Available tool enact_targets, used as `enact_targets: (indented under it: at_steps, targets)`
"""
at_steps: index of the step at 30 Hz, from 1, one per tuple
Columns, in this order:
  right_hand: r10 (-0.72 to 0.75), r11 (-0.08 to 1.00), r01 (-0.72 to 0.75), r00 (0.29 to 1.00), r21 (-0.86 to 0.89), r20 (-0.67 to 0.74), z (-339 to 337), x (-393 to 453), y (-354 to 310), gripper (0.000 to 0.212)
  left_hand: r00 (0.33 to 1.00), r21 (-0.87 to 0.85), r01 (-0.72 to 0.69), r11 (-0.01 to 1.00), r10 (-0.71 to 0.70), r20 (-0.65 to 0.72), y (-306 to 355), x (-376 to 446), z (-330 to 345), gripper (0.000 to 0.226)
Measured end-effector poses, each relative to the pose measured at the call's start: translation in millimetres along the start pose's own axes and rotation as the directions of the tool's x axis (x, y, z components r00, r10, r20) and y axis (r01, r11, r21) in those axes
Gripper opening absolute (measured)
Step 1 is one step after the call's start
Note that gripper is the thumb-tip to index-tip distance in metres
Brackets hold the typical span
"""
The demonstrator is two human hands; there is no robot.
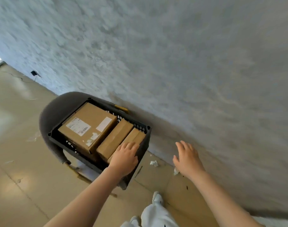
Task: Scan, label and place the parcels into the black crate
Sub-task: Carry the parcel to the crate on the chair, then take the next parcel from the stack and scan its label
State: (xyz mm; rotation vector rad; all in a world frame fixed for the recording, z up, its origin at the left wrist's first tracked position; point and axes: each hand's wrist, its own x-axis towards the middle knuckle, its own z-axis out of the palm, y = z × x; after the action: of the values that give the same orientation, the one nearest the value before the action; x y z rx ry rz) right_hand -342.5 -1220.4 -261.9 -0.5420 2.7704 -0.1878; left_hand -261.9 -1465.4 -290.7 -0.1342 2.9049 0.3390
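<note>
Three parcels [87, 126] sit in the crate [144, 149] on the chair [58, 108]. Your left hand [124, 158] lies flat on the 4 o'clock parcel; right hand [187, 158] empty, fingers apart. Remaining parcels: none visible.

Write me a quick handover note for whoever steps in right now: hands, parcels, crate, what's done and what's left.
Left hand: palm down on the small parcel at the crate's right end, gripping nothing.
Right hand: open, empty, in the air beside the crate.
Black crate: sits on a grey chair against the wall.
Inside: large labelled parcel, middle parcel, small parcel.
Done: three parcels crated.
Left: labels on the two smaller parcels aren't visible; check them. No further parcels in view.
</note>
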Motion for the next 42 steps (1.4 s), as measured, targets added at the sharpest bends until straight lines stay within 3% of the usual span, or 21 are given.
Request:
enact_targets:
  at_steps: [5,9,14,23,28,33,42]
  targets:
    - [0.188,0.982,-0.182,0.972,0.058,-0.143,-19,-90,48,0.060,0.975,0.002,-0.210,0.978,0.210,-0.072,73,-8,-26,0.052]
    - [0.317,0.946,-0.286,0.911,0.152,-0.262,-34,-175,99,0.053,0.916,0.036,-0.386,0.922,0.387,-0.105,158,-20,-35,0.052]
    - [0.501,0.863,-0.410,0.763,0.294,-0.408,-45,-308,170,0.044,0.775,0.060,-0.617,0.785,0.619,-0.130,290,-61,-29,0.048]
    - [0.738,0.674,-0.579,0.488,0.460,-0.467,-33,-569,293,0.043,0.448,-0.006,-0.891,0.455,0.876,-0.178,539,-204,34,0.046]
    - [0.832,0.544,-0.657,0.337,0.522,-0.442,-18,-684,350,0.046,0.249,-0.039,-0.968,0.246,0.955,-0.163,662,-266,63,0.045]
    - [0.905,0.391,-0.731,0.193,0.559,-0.379,1,-773,420,0.049,0.111,-0.050,-0.993,0.105,0.985,-0.132,785,-300,101,0.045]
    - [0.964,0.171,-0.791,0.009,0.588,-0.268,9,-892,577,0.046,-0.004,-0.092,-0.996,-0.004,1.000,-0.002,1008,-329,165,0.045]
